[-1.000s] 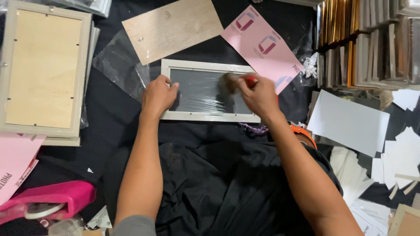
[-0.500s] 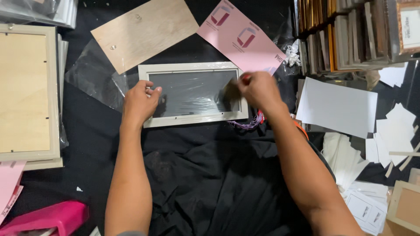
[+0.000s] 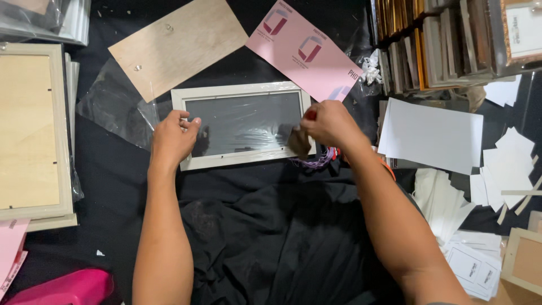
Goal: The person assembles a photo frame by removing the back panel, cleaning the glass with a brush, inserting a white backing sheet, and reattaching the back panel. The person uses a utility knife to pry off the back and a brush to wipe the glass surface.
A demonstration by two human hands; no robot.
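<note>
Lying on black cloth [image 3: 271,226], the white picture frame [image 3: 243,125] sits between both hands. Left hand [image 3: 171,138] presses its left edge, fingers curled over the rail. Right hand [image 3: 329,123] is closed around a small dark pad [image 3: 298,142] at the frame's right edge.

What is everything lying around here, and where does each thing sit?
Picture frame: one, pale wood with a dark pane, centre.
Wooden backing board: one, light brown, above the frame.
Pink sheet: one, upper middle.
Large frame: one, pale, lying back up at far left.
Stacked frames: many, gold and grey, upper right.
White sheet: one, right.
Pink object: one, bottom left.
Black cloth: one, underneath.
Left hand: on the frame's left edge.
Right hand: at the frame's right edge, grasping something red.
</note>
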